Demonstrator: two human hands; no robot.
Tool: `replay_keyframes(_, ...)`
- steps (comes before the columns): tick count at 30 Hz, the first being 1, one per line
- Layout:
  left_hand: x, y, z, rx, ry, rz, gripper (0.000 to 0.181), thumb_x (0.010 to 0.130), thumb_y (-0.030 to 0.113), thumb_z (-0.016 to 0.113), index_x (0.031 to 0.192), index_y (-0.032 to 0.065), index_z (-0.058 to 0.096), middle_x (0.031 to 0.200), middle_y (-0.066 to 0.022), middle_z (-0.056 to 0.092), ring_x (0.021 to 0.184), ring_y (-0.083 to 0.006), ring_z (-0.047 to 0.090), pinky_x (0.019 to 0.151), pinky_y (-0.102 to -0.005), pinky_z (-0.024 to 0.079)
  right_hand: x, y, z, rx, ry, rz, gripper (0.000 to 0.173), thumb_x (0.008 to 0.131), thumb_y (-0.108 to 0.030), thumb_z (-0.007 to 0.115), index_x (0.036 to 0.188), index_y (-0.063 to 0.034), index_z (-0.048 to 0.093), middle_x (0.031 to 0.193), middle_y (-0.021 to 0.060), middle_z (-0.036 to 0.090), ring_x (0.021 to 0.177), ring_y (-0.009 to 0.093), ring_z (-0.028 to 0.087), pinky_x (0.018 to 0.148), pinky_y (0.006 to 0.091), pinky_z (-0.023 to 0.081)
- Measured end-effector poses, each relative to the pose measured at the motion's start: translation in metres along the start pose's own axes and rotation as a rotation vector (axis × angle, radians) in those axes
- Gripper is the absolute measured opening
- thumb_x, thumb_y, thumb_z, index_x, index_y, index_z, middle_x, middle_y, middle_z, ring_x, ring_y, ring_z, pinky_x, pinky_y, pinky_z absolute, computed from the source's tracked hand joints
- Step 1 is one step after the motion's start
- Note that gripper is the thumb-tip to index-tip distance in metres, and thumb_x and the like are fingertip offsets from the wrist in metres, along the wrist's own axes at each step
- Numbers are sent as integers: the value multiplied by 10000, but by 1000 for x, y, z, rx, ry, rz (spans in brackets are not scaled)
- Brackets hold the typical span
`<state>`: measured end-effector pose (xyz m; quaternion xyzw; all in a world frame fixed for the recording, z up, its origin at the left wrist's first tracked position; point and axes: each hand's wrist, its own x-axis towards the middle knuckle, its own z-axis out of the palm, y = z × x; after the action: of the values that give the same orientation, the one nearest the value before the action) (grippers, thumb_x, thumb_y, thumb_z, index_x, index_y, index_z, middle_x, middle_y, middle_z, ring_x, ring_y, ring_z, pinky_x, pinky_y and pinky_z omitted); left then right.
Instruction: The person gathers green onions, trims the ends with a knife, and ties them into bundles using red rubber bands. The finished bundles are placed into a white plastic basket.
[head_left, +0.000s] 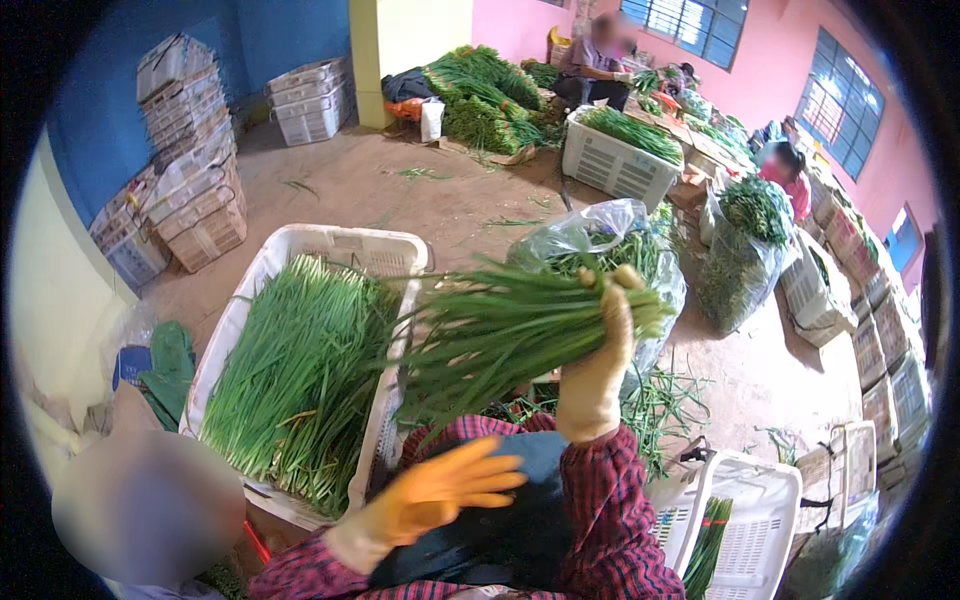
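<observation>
My right hand (611, 337), in a pale work glove, grips a thick bunch of green garlic chives (502, 322) near its cut ends. The long leaves fan out to the left, over the rim of a white plastic crate (397, 232). Inside that crate lies a deep layer of loose chives (300, 375), pale ends toward the far and near sides. My left hand (450, 487), in an orange rubber-coated glove, is empty with its fingers spread. It hovers above my dark apron (517, 517), below the bunch and apart from it.
Clear plastic bags of greens (600, 232) stand ahead. At lower right, a white crate (757, 517) holds a banded bundle (705, 547). Chive trimmings (660, 412) litter the floor. Stacked crates (187, 150) line the left wall. A person (142, 510) is close on my left; others sit farther off.
</observation>
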<state>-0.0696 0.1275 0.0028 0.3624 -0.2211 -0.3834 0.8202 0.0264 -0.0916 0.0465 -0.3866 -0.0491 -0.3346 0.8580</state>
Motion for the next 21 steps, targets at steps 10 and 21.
replay_keyframes(10, 145, -34, -1, -423, 487, 372, 646, 905, 608, 565, 1183, 28, 622, 1159, -146, 674, 1066, -320, 640, 989, -476, 491, -78, -43, -104, 264, 224, 217, 442, 886, -265, 704, 1256, -129, 504, 1041, 94, 665, 1095, 257, 591, 997, 434, 465)
replay_keyframes(21, 176, -18, -12, -302, 532, 572, 210, 976, 367, 602, 927, 169, 654, 673, 64, 478, 658, -132, 526, 846, -380, 511, -54, -96, -186, -230, 2, 305, 732, 828, -157, 752, 1467, -94, 402, 1396, 92, 478, 1312, 212, 443, 1117, 351, 351)
